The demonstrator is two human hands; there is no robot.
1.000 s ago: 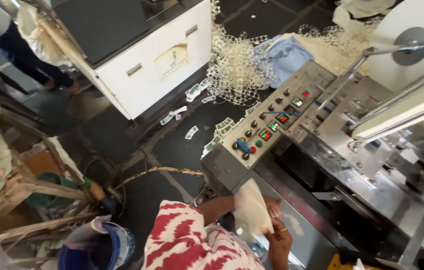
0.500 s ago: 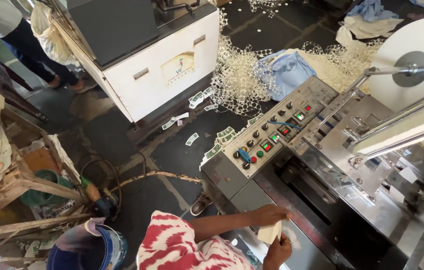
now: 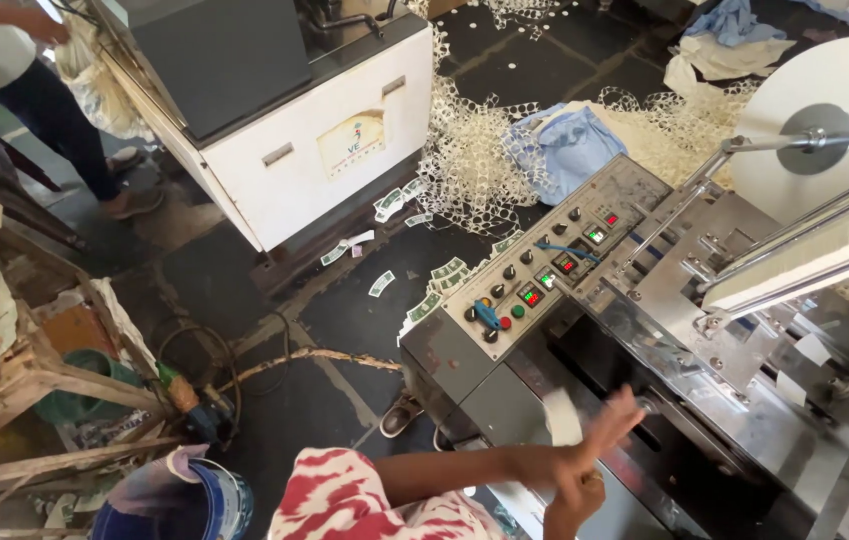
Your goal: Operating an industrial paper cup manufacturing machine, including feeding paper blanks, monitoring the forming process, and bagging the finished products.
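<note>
Both hands work over the near part of a steel packaging machine (image 3: 745, 330). The right hand (image 3: 613, 422) is raised with the fingers spread wide; it grips nothing that can be seen. The left hand (image 3: 577, 492) lies just below and crosses it at the wrist; whether it is closed or open cannot be told, because motion blur covers it. A small white paper piece (image 3: 563, 416) is just beside the right hand, on its left, above the dark machine bed (image 3: 585, 370). Whether a finger holds it or it is loose cannot be told.

The control panel (image 3: 535, 285), with coloured buttons and lit displays, lies left of and beyond the hands. A large white paper roll (image 3: 825, 110) sits on its spindle at the far right.

Hazards, as judged:
- The paper piece could drop into the machine bed if no finger has it.
- The lit displays suggest power is on; hands close to moving parts could be caught.
- Netted paper waste (image 3: 475, 160) and scattered labels (image 3: 425, 300) on the floor could cause a slip.
</note>
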